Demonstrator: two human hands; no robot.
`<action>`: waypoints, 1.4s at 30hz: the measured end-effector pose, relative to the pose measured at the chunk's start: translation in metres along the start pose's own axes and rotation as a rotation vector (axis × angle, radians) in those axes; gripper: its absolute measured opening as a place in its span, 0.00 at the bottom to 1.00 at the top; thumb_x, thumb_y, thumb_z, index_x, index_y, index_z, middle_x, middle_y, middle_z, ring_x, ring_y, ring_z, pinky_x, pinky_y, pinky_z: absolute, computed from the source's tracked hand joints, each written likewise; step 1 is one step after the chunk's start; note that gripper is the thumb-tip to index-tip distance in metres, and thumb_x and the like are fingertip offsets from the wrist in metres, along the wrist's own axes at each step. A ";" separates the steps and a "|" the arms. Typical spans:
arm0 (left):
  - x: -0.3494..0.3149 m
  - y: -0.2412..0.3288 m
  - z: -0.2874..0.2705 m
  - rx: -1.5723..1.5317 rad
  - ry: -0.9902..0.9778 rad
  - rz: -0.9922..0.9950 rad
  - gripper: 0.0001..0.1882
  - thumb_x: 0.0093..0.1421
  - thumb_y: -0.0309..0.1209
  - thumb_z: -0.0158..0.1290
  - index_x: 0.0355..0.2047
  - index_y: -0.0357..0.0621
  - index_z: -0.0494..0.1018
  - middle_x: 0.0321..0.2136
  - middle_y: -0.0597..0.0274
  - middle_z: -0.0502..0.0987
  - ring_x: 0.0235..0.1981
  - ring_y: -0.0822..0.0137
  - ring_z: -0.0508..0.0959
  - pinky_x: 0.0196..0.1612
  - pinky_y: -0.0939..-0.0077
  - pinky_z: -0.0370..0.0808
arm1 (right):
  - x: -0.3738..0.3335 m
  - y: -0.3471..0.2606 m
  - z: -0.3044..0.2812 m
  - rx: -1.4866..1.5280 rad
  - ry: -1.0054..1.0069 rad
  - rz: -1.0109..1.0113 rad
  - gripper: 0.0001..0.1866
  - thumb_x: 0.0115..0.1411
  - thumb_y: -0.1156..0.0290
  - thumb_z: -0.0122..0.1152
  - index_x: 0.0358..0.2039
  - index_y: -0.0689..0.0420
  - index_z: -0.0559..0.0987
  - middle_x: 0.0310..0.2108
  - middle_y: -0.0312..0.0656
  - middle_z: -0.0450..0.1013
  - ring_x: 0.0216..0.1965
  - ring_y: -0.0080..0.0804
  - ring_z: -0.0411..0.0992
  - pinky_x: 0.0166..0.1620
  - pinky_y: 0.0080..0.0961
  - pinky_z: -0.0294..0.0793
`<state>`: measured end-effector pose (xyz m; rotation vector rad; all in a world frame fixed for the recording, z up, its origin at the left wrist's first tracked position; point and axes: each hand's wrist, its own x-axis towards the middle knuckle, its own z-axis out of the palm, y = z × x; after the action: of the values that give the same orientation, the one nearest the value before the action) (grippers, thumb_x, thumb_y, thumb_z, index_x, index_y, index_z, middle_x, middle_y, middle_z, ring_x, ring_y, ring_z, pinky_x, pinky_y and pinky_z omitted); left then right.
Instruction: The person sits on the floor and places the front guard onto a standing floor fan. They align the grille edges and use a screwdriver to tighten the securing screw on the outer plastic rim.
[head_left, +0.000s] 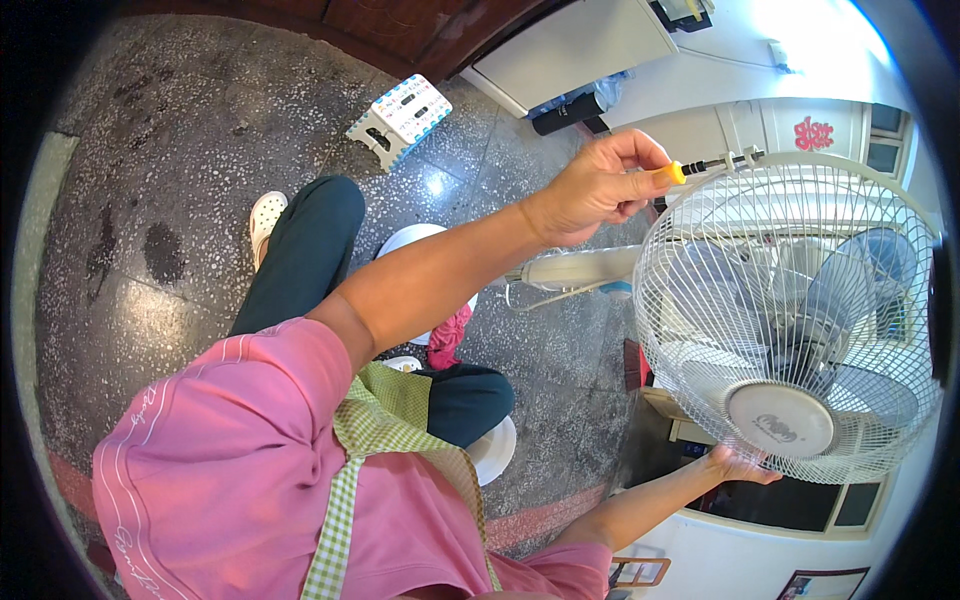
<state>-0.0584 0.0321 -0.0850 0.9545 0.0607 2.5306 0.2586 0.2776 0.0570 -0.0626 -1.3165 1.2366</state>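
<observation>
I judge the step in hand as working a fastener at the small white plastic clip [742, 160] on the far rim of the round, white wire-caged fan [785, 412], off to the right. I have the left hand [600, 192] pinched shut around a yellow-handled, dark-shafted screwdriver [678, 174], its tip at the clip. The right hand [740, 465] touches the near rim from below; how far its partly hidden fingers curl, I can't tell. The next move calls for firm support and a well-aligned shaft.
</observation>
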 end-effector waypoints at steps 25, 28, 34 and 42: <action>-0.005 -0.002 0.015 0.095 0.058 -0.066 0.07 0.55 0.31 0.49 0.34 0.45 0.66 0.27 0.70 0.67 0.17 0.84 0.58 0.16 0.92 0.53 | -0.004 -0.003 0.004 0.054 -0.047 0.068 0.44 0.34 0.43 0.61 0.52 0.50 0.62 0.53 0.42 0.57 0.54 0.43 0.54 0.54 0.51 0.53; -0.005 -0.002 0.011 0.044 0.050 -0.008 0.08 0.55 0.31 0.50 0.35 0.46 0.64 0.27 0.70 0.67 0.17 0.84 0.58 0.16 0.92 0.53 | -0.002 -0.002 0.006 0.059 -0.040 0.052 0.44 0.34 0.42 0.61 0.52 0.49 0.62 0.53 0.42 0.56 0.54 0.43 0.53 0.54 0.51 0.52; 0.002 0.000 -0.003 0.087 0.012 0.012 0.07 0.56 0.31 0.48 0.34 0.46 0.65 0.25 0.68 0.68 0.16 0.82 0.59 0.15 0.91 0.53 | -0.008 0.001 0.012 -0.003 -0.008 0.046 0.47 0.32 0.40 0.61 0.53 0.50 0.60 0.54 0.43 0.54 0.56 0.43 0.51 0.55 0.50 0.51; 0.001 0.004 0.004 0.150 0.071 -0.051 0.08 0.57 0.33 0.47 0.35 0.44 0.67 0.24 0.67 0.68 0.16 0.83 0.60 0.16 0.92 0.55 | -0.007 0.001 0.010 -0.007 -0.005 0.052 0.49 0.32 0.40 0.61 0.53 0.52 0.58 0.54 0.45 0.53 0.55 0.44 0.51 0.55 0.51 0.51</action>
<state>-0.0585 0.0282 -0.0805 0.9063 0.2968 2.5411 0.2527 0.2675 0.0555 -0.0997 -1.3307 1.2769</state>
